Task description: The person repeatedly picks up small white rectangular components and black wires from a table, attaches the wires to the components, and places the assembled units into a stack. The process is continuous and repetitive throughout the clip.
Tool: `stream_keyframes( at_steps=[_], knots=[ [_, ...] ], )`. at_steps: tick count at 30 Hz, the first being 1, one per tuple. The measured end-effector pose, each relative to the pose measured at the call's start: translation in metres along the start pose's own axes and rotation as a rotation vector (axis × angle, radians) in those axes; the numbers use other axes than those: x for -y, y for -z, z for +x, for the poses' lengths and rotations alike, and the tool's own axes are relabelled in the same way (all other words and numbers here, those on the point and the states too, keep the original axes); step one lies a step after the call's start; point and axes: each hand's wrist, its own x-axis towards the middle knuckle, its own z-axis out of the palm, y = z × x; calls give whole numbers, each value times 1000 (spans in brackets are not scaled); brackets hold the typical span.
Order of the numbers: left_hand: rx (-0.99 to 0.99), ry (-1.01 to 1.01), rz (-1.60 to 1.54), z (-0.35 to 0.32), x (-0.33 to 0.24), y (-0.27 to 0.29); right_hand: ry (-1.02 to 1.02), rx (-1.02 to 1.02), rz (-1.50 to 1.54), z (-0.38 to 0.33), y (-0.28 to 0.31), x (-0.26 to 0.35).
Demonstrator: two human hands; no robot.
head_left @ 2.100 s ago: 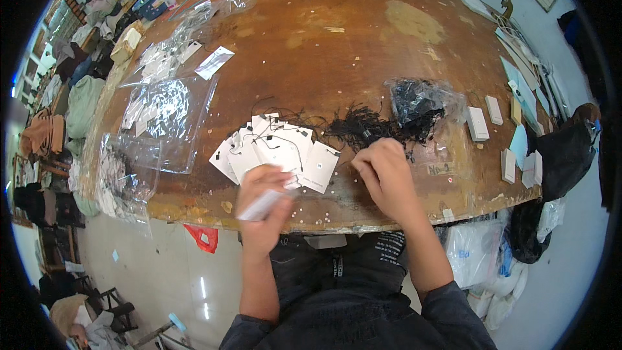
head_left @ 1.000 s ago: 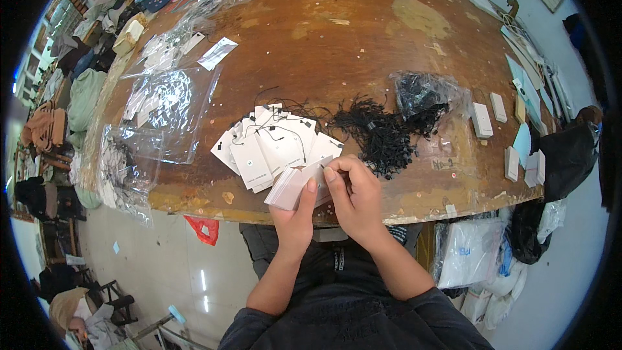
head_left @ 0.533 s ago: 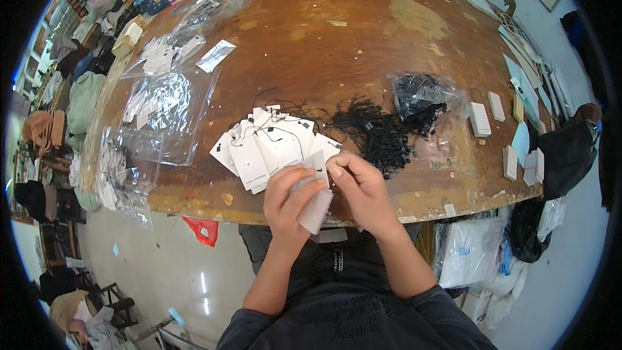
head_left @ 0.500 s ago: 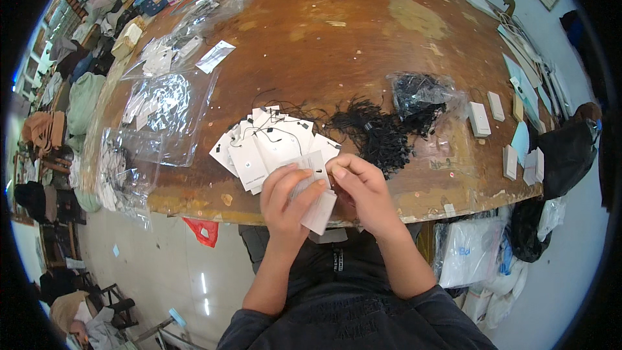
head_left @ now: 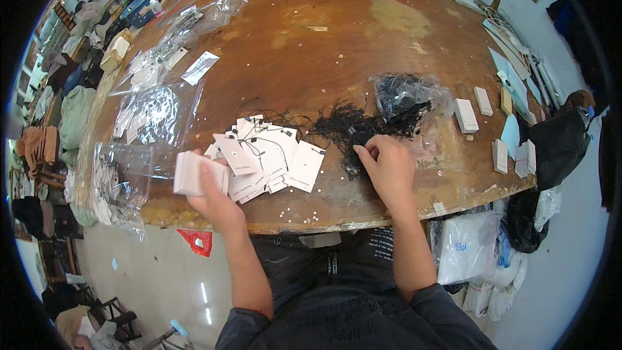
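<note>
My left hand [head_left: 219, 196] grips a thick stack of white hang tags [head_left: 188, 174] at the left of the tag pile, near the table's front edge. Beside it fans a loose pile of white tags [head_left: 272, 155], several with black strings looped on them. One tag [head_left: 237, 155] lies tilted on the pile's left side. My right hand [head_left: 391, 167] is at the near edge of a tangled bundle of black tag strings [head_left: 350, 120], thumb and forefinger pinched together. What sits between those fingertips is too small to tell.
A clear bag of black strings [head_left: 405, 94] lies behind the bundle. White boxes [head_left: 465, 115] stand at the right. Clear plastic bags with tags [head_left: 159, 123] cover the left side. The wooden table's front edge [head_left: 311, 225] runs close to my body.
My hands have moved apart. The left went left and now holds a thick stack of tags; the right moved right to the strings. The tag held between them is now out of the hands.
</note>
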Motion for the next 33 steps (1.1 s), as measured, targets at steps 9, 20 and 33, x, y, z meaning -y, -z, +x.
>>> stream_keyframes(
  at_steps=[9, 20, 33],
  knots=[
    [199, 10, 68, -26, 13, 19, 53, -114, 263, 2, 13, -3],
    [392, 113, -27, -45, 6, 18, 126, -149, 212, -3, 20, -7],
    [1224, 422, -83, -87, 7, -13, 325, 106, 675, -35, 16, 22]
  ],
)
